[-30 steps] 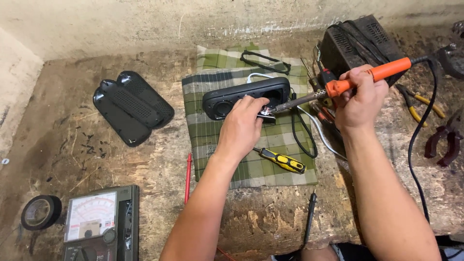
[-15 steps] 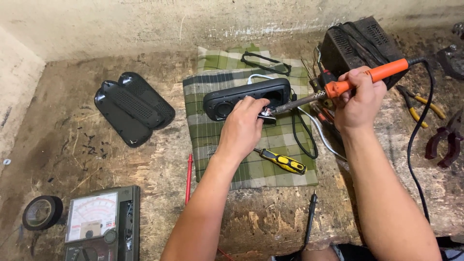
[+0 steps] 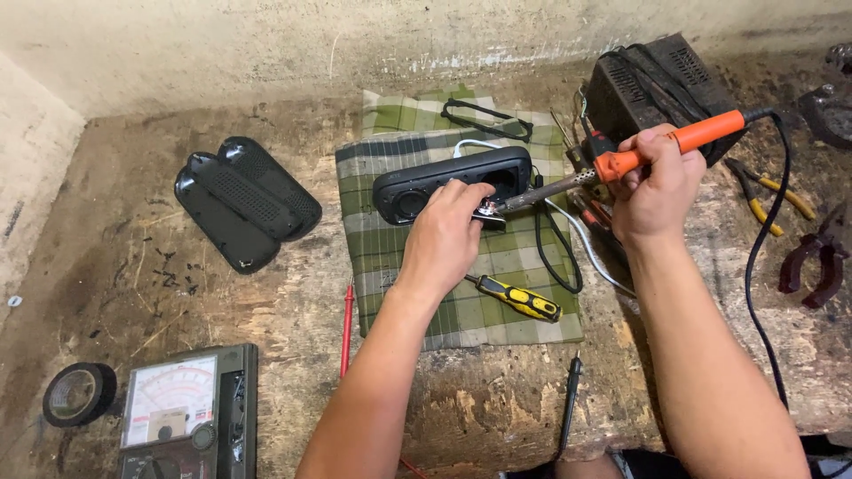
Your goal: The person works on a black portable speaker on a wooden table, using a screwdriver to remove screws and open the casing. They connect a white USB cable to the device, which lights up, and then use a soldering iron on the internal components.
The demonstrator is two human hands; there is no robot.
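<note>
Head view, from the bench's left edge rightward: a roll of black tape [image 3: 78, 393] lies near the front left corner, just beside an analog multimeter [image 3: 188, 415] at the front edge. Farther back, two black grille covers [image 3: 246, 202] lie overlapping. A red probe [image 3: 346, 328] lies on the wood at the left border of a green plaid cloth [image 3: 399, 266]. On the cloth's back half rests a black speaker housing [image 3: 453, 182]; the left hand [image 3: 444, 235] pinches a small metal part [image 3: 489, 213] against its front. A yellow-handled screwdriver [image 3: 519, 299] lies on the cloth's front right part. The right hand [image 3: 657, 191] grips an orange-handled soldering iron [image 3: 621, 164], tip touching that part. Behind stands a black box [image 3: 661, 80]; pliers [image 3: 772, 197] lie toward the right edge.
</note>
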